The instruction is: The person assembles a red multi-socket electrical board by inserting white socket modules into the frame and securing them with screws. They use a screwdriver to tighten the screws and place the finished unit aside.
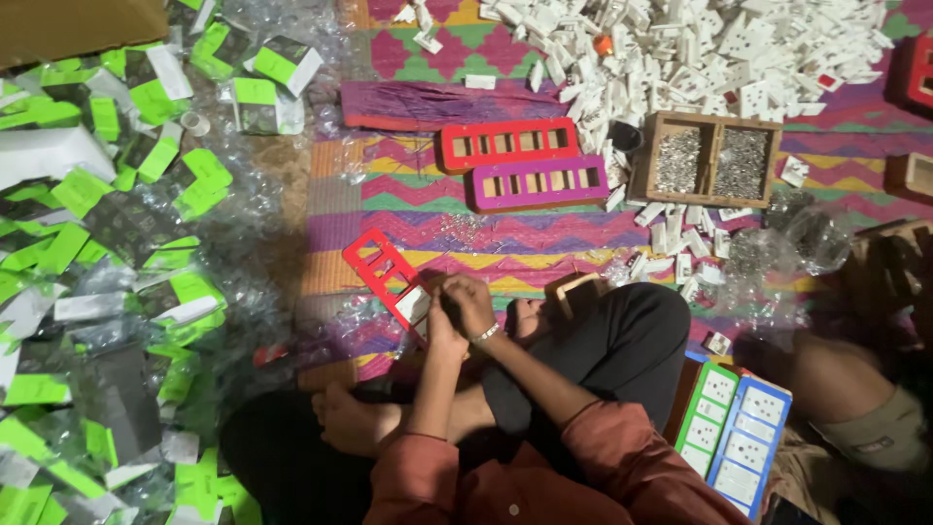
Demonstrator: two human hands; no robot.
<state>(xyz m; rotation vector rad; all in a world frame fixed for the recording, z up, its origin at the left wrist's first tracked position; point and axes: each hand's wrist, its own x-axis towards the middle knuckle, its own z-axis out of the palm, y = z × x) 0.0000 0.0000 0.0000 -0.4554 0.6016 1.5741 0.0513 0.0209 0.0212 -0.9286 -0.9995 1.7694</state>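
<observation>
The person sat cross-legged on a zigzag-patterned mat (428, 228), and every place below is told from the red slotted frame (387, 276) lying on that mat in front of the knees. The left hand (442, 329) and the right hand (470, 303) met at the near end of that frame, both clenched around a small white socket piece (413, 305) that touched the frame's near corner. The right hand's fingers curled over the left, and a bracelet (486, 333) showed at the right wrist.

Beyond the frame lay 2 more slotted frames side by side, 1 red (506, 144) and 1 purple (538, 184). Farther on and to the right of them stood a wooden box (712, 118) with 2 compartments of small metal parts. Past that box spread a heap of white socket pieces (700, 44). To the left of the frame, green and white cartons (107, 253) and clear wrappers covered the floor. Well to the right of the frame, beside the person's knee, lay 2 finished boards, 1 green-edged (708, 416) and 1 blue-edged (749, 447), touching each other.
</observation>
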